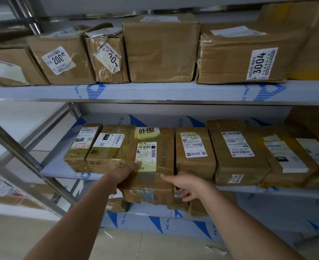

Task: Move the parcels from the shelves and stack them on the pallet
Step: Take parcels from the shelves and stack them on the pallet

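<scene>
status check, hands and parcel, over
Left hand and right hand grip taped brown cardboard parcel, overhanging middle shelf. Neighbour boxes tight either side.

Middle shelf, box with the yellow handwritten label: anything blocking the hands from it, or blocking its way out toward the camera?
Nothing visible. The left hand and right hand are already on the tape-wrapped brown cardboard parcel with the yellow label, whose front end overhangs the grey metal shelf edge. Neighbouring brown boxes flank its sides only. The pallet isn't in view.
</scene>
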A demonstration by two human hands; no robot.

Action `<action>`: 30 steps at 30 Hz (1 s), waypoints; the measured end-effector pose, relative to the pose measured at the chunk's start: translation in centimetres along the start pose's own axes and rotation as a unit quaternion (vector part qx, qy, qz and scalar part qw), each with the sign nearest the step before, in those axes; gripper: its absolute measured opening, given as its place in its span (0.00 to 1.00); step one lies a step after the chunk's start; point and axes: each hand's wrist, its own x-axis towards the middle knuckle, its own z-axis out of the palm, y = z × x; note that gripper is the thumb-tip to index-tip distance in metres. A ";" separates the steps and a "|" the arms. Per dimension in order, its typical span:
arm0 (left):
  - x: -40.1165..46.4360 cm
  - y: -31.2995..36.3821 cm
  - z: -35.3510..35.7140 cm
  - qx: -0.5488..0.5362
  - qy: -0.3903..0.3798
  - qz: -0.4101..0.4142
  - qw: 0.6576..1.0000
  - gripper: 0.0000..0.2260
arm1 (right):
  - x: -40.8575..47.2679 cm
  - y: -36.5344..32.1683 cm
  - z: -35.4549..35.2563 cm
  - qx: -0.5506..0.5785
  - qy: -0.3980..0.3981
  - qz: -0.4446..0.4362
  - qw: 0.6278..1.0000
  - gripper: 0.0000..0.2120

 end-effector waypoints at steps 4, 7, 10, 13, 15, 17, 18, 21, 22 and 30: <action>-0.4 -1.0 0.6 -0.013 -0.069 -0.034 0.997 0.30 | 0.8 1.4 0.8 0.085 -0.085 0.037 0.992 0.55; -0.2 -1.7 0.4 -0.079 -0.096 -0.042 0.991 0.27 | 0.8 1.9 1.5 0.121 -0.109 0.032 0.986 0.58; -0.6 -2.4 0.2 -0.110 -0.106 -0.030 0.988 0.22 | 0.7 2.1 1.3 0.117 -0.121 0.036 0.985 0.55; -1.3 -3.2 0.1 -0.117 -0.095 -0.023 0.988 0.18 | 0.2 2.4 0.9 0.112 -0.152 0.044 0.981 0.41; -1.9 -4.0 -0.2 -0.114 -0.075 -0.014 0.991 0.14 | -0.5 2.6 1.2 0.091 -0.174 0.045 0.980 0.32; -2.4 -5.1 -0.5 -0.110 -0.050 -0.006 0.993 0.13 | -0.8 2.8 1.6 0.069 -0.186 0.046 0.979 0.37; -2.6 -5.6 -0.8 -0.113 -0.043 0.000 0.993 0.12 | -1.0 2.8 1.9 0.060 -0.190 0.048 0.979 0.42; -3.7 -7.2 -1.5 -0.120 -0.031 0.020 0.992 0.14 | -1.5 2.9 2.7 0.044 -0.206 0.048 0.976 0.56; -4.2 -7.6 -1.5 -0.127 -0.033 0.028 0.991 0.14 | -1.7 3.0 2.8 0.046 -0.207 0.046 0.976 0.59; -8.3 -10.9 -1.7 -0.206 -0.038 0.088 0.974 0.12 | -4.2 4.0 3.9 0.054 -0.263 0.032 0.963 0.30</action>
